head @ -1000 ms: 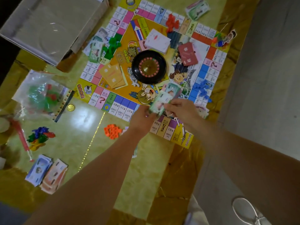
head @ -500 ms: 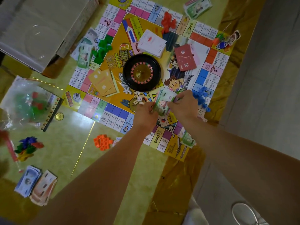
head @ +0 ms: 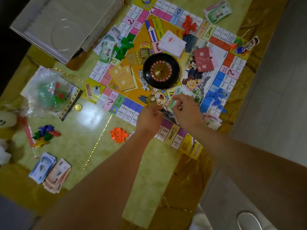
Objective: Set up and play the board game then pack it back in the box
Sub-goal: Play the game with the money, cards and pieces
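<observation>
Center frame, over the board's (head: 167, 138) near edge: both forearms reach in from bottom. Right hand (head: 186, 110) w/ fingers curled, pinching a wad of play money (head: 180, 93). Left hand (head: 149, 117) loosely closed beside it; can't tell what it grips. Roulette wheel (head: 160, 70) just above; box (head: 64, 25) upper left.

Home: tiled floor (head: 274, 100), glossy table (head: 79, 130).

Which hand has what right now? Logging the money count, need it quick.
Left hand: fingers curled at the edge of the stack of play banknotes; grip unclear.
Right hand: closed on the same stack.
</observation>
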The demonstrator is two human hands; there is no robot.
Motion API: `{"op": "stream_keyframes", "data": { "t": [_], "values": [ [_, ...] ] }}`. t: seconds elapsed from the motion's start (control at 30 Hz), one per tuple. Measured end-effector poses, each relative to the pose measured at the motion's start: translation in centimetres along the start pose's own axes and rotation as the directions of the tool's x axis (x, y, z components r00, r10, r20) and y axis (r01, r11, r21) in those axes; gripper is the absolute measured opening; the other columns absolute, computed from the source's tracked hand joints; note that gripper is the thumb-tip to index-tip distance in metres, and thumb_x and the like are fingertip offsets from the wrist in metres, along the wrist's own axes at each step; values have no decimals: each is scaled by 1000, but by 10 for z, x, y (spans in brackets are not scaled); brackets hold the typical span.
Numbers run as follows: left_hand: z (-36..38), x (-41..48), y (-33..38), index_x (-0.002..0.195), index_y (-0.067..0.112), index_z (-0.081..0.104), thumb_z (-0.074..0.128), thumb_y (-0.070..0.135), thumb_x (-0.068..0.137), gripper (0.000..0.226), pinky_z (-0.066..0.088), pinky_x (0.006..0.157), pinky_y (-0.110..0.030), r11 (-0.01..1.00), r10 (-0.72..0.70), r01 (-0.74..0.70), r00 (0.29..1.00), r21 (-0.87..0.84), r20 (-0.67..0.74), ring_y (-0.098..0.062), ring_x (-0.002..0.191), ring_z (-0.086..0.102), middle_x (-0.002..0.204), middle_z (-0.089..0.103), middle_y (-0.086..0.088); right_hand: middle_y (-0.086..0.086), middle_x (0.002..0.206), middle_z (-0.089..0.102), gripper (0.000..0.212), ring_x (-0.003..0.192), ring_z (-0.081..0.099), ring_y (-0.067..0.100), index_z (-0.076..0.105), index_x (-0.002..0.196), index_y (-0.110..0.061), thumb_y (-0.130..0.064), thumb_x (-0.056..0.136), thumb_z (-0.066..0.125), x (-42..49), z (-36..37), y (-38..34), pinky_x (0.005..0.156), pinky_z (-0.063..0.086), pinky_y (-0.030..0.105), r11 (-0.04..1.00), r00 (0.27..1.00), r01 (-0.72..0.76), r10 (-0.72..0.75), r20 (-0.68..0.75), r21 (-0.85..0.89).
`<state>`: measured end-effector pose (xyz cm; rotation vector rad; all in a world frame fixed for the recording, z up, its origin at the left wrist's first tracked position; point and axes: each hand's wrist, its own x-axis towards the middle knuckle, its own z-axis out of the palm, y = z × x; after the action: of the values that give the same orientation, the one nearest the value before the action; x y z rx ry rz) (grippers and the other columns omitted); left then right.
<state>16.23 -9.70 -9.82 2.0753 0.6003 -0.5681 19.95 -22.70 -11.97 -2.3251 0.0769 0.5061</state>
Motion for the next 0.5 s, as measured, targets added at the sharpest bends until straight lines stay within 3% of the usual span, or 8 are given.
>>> {"op": "stream_keyframes", "data": {
  "t": [0.13, 0.33, 0.5],
  "values": [
    [-31, -44, -50, 108, 16, 67, 49, 10, 92, 25, 51, 76, -33, 998, -66, 65, 995, -14, -75, -25, 87, 64, 103, 68, -5, -9, 72, 54, 21, 54, 49, 4, 65, 105, -16, -8, 93, 51, -46, 37, -29, 52, 39, 21, 995, 990, 38, -50, 130, 96],
    [-74, -107, -164, 98, 18, 68, 54, 16, 88, 17, 41, 67, -28, 984, -140, 158, 972, 83, -188, -24, 87, 63, 90, 67, -1, -14, 68, 50, 19, 51, 48, -1, 67, 101, -16, -8, 91, 53, -130, 133, -71, 53, 35, 12, 983, 956, -18, -36, 292, 180],
    [-115, -137, -263, 102, 17, 66, 58, 22, 89, 16, 46, 74, -35, 958, -168, 246, 898, 147, -407, -26, 92, 59, 102, 61, -8, -13, 75, 59, 20, 68, 58, 6, 64, 98, -32, -21, 85, 53, -179, 207, -91, 67, 48, 30, 996, 930, 22, -53, 365, 87]
  ]
}}
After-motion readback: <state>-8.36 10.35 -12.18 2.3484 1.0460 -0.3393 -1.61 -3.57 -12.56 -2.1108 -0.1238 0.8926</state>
